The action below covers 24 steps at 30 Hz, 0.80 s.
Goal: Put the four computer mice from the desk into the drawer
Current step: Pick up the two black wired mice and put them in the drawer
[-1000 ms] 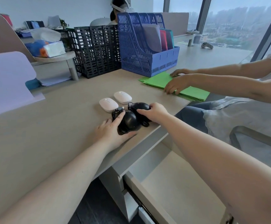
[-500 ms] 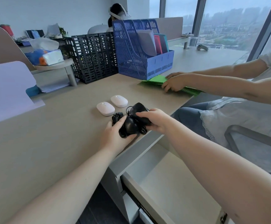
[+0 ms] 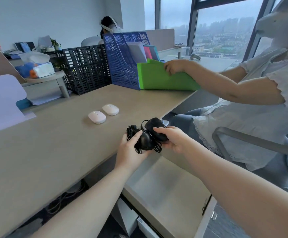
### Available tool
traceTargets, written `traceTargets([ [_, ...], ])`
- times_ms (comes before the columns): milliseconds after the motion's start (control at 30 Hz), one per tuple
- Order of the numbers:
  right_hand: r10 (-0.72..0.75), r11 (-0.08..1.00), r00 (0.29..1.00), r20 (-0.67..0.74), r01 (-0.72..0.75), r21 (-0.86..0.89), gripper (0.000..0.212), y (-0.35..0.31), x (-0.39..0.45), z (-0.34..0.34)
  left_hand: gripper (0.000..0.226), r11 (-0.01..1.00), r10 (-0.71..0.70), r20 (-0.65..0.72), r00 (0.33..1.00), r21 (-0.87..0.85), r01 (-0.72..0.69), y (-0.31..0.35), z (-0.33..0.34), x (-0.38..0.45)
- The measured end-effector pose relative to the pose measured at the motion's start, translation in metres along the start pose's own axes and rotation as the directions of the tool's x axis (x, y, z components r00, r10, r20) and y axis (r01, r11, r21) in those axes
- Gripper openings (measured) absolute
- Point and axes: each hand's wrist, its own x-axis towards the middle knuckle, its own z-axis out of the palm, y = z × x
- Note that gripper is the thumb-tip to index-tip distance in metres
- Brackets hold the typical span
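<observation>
The desk [image 3: 45, 152] is filling the left and middle of the view, its pale top running back to a blue file rack [image 3: 121, 64] and a black mesh rack [image 3: 84, 67]. Below its near edge the drawer [image 3: 165, 189] is standing pulled open, its pale floor showing bare where it can be seen. A second person [image 3: 260, 103] is sitting at the right, one hand holding a green folder [image 3: 164, 79] upright against the blue rack.

Both of the wearer's hands are meeting at the desk's front edge, above the open drawer. The left hand [image 3: 131, 150] is curling around a black mouse [image 3: 145, 140] — thumb over its top, fingers underneath — with the bundled black cable [image 3: 131, 132] bunching against it and loops hanging below. The right hand [image 3: 172, 139] is gripping a second black mouse [image 3: 155, 127] from the side, fingers laid across its back. The two black mice are touching each other, held just clear of the desktop.

Two white mice are lying on the desk further back, side by side and near one another: the nearer white mouse [image 3: 97, 117] and the farther white mouse [image 3: 110, 109].
</observation>
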Motion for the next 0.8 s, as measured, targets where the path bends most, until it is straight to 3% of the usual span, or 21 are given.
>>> traceTargets([
  [167, 0.003, 0.999, 1.0, -0.022, -0.004, -0.051, 0.023, 0.014, -0.009, -0.036, 0.069, 1.0, -0.012, 0.065, 0.998, 0.003, 0.012, 0.01, 0.027, -0.019],
  [367, 0.072, 0.997, 0.997, -0.034, -0.073, -0.004, 0.045, 0.041, -0.002, -0.051, 0.068, 0.998, -0.047, 0.114, 0.992, 0.051, 0.041, -0.001, 0.045, -0.03],
  [800, 0.283, 0.949, 0.952, -0.116, -0.295, -0.108, 0.037, 0.128, 0.04, -0.073, 0.062, 0.945, -0.322, 0.248, 0.914, 0.144, 0.294, -0.062, 0.105, -0.058],
])
